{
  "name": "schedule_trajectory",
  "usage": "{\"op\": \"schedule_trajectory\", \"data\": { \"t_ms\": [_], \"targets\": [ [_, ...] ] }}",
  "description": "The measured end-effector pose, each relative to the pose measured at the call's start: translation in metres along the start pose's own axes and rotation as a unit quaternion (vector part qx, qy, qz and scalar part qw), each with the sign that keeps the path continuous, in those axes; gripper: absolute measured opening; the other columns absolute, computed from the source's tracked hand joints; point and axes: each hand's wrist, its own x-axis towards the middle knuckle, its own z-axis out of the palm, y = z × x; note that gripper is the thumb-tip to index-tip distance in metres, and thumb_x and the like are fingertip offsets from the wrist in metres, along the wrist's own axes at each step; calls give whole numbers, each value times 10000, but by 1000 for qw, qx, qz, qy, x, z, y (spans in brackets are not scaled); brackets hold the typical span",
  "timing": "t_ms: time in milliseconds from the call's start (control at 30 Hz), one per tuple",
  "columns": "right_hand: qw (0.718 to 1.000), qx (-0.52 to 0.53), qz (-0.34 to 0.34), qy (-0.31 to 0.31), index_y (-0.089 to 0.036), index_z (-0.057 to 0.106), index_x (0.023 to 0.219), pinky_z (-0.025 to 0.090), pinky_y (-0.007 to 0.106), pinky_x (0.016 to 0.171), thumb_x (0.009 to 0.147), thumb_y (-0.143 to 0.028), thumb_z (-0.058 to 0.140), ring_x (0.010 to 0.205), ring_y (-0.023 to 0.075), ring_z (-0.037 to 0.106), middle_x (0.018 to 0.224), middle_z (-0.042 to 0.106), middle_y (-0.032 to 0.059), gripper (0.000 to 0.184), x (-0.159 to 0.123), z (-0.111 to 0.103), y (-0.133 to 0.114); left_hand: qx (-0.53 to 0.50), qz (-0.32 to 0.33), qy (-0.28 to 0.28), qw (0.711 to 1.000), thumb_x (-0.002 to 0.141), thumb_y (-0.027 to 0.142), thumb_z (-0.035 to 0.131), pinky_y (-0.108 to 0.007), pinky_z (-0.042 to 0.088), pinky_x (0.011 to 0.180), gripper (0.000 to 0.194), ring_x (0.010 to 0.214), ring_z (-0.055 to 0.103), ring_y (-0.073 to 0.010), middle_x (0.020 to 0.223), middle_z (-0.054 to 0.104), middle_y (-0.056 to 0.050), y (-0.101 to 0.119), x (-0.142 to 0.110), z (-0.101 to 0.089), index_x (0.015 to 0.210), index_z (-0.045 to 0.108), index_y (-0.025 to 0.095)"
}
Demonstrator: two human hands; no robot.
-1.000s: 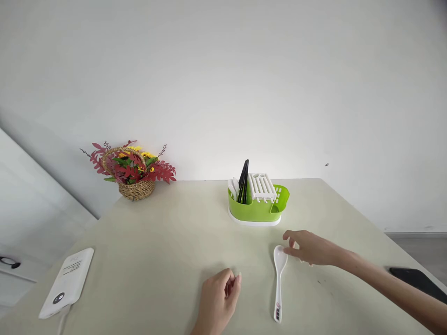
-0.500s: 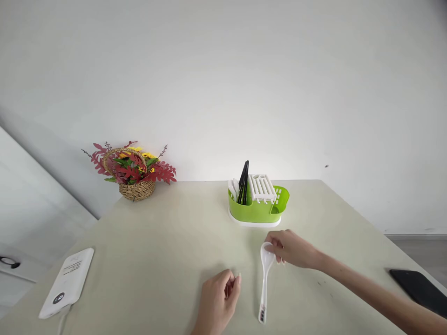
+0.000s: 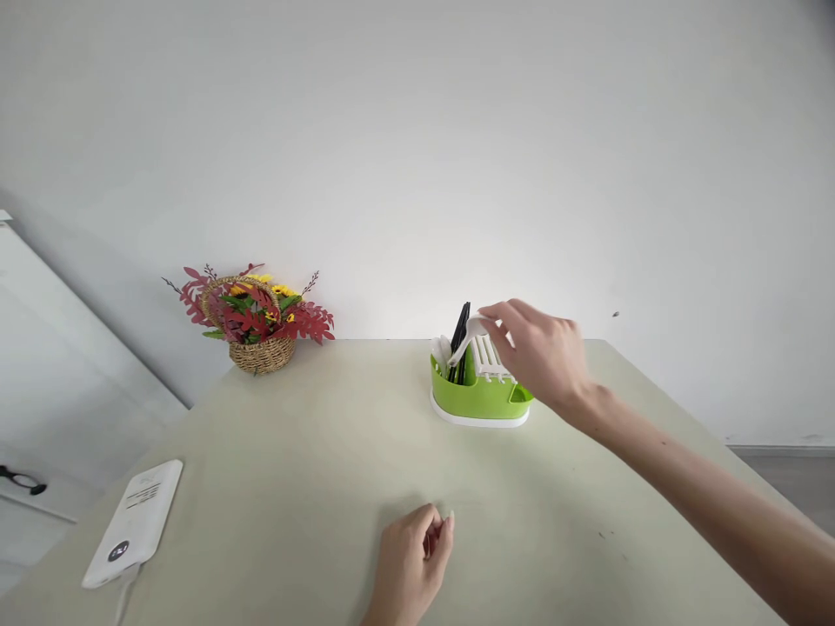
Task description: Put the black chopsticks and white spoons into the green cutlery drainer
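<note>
My right hand (image 3: pixel 538 348) pinches a white spoon (image 3: pixel 464 342) by its bowl, above the green utensil holder (image 3: pixel 473 402). The spoon's handle slants down to the left, its tip at the holder's left compartment; whether it touches anything there I cannot tell. Black chopsticks (image 3: pixel 465 313) stand in the holder, and other white spoons (image 3: pixel 440 351) lean at its left end. The hand partly hides a white slotted rack (image 3: pixel 486 358) on the holder. Nearer me, my left hand (image 3: pixel 412 556) rests on the table with curled fingers, nothing visible in them.
A wicker basket (image 3: pixel 262 355) of red leaves and yellow flowers stands at the back left. A white power bank (image 3: pixel 136 522) with a cable lies at the left edge of the table (image 3: pixel 293 469). Behind rises a pale wall (image 3: pixel 417 174).
My right hand has lifted the spoon off the table and carried it forward to the holder, turning its handle down. The left hand stays put. The black phone at right is now out of sight.
</note>
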Motion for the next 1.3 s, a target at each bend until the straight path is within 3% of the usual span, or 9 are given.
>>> {"op": "schedule_trajectory", "data": {
  "t_ms": [100,267,467,567,700,800,967,1133,1300],
  "targets": [
    [993,-79,-73,-58,-195,700,1116,298,292,578,1079,-183,380,736,172,640,944,746,57,323,-11,23,-5,-3,-3,-4,1000,1031,415,441,-243,293,523,413,521,367,-106,573,427,48,1,-2,1,680,328,229],
    [979,-95,-148,-100,-158,704,1064,325,331,703,948,52,403,829,214,618,890,722,68,384,-28,49,-13,-33,-5,3,999,1021,442,456,-237,286,509,445,508,372,-99,556,416,55,5,16,-9,651,337,224],
    [970,-100,-187,-122,-167,701,1032,323,358,804,940,44,450,903,250,592,921,721,87,340,-37,67,-17,-53,-10,185,981,1012,471,471,-235,377,568,413,558,472,-113,595,498,51,21,110,-53,680,479,227],
    [968,-98,-197,-118,-172,696,973,321,372,832,952,18,458,917,261,583,911,713,94,305,-40,74,-18,-34,52,234,970,987,418,539,-286,493,776,226,869,641,-180,910,681,-42,28,169,-67,897,603,221],
    [970,-91,-200,-106,-169,686,939,331,391,843,955,-7,472,909,266,575,880,702,94,269,-41,83,-19,42,61,180,981,964,367,586,-404,432,1084,335,1266,578,-269,1348,638,-145,35,228,-72,1243,582,182],
    [973,-84,-195,-92,-169,682,925,349,410,849,963,-35,488,937,280,575,869,698,104,238,-40,88,-20,66,66,108,990,938,391,622,-403,420,1115,454,1351,547,-285,1445,619,-120,39,254,-72,1343,566,194],
    [977,-55,-194,-64,-162,677,1088,380,466,961,981,-101,525,1077,309,563,1006,706,125,195,-44,83,-21,82,67,61,993,884,404,687,-318,510,967,305,1174,683,-244,1251,756,-41,40,270,-74,1148,704,252],
    [975,-11,-218,-52,-145,650,1192,382,489,1081,953,-126,572,1177,316,539,1139,676,130,252,-61,59,-27,104,55,104,988,911,433,667,-308,516,870,201,1006,719,-220,1021,801,-28,41,267,-74,922,732,243],
    [966,38,-252,-47,-134,645,1204,448,482,1042,897,-50,571,1181,317,546,1131,662,136,327,-78,40,-32,138,24,145,979,865,398,717,-342,497,828,190,882,696,-227,887,775,-32,46,265,-70,767,682,239]
  ]
}}
